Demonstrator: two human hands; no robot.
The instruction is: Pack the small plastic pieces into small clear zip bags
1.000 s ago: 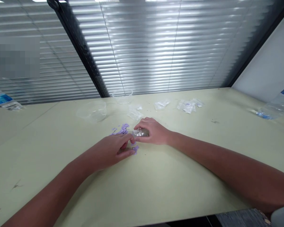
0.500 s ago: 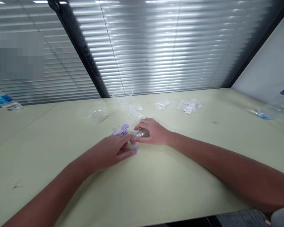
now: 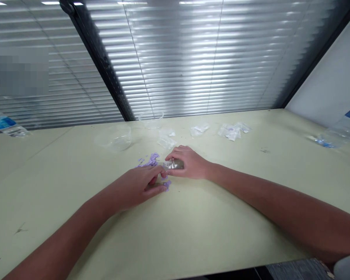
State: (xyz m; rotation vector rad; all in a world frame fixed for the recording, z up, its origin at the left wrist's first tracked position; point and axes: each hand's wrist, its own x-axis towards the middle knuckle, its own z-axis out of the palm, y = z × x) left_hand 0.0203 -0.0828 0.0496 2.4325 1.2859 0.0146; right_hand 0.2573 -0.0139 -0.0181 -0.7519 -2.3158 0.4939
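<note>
My right hand [image 3: 189,161] is closed around a small, shiny, clear plastic bag [image 3: 174,164] lying at the table surface, its end facing left. Beside it, my left hand [image 3: 147,182] rests low over the table, index fingertip at the bag's left end. The left thumb stretches out apart from the bent fingers, with nothing visibly gripped. Small flat purple pieces [image 3: 152,160] lie heaped just beyond the left hand. A few more purple pieces [image 3: 167,184] sit by the left thumb tip. What lies under the left fingers is hidden.
Behind the hands are two clear round containers [image 3: 121,140] [image 3: 151,119], a crumpled clear bag [image 3: 166,139] and small bags with whitish contents [image 3: 200,129] [image 3: 233,131]. Plastic bottles lie at far left [image 3: 6,123] and far right [image 3: 338,130]. A window with blinds [image 3: 175,58] borders the pale table [image 3: 210,229].
</note>
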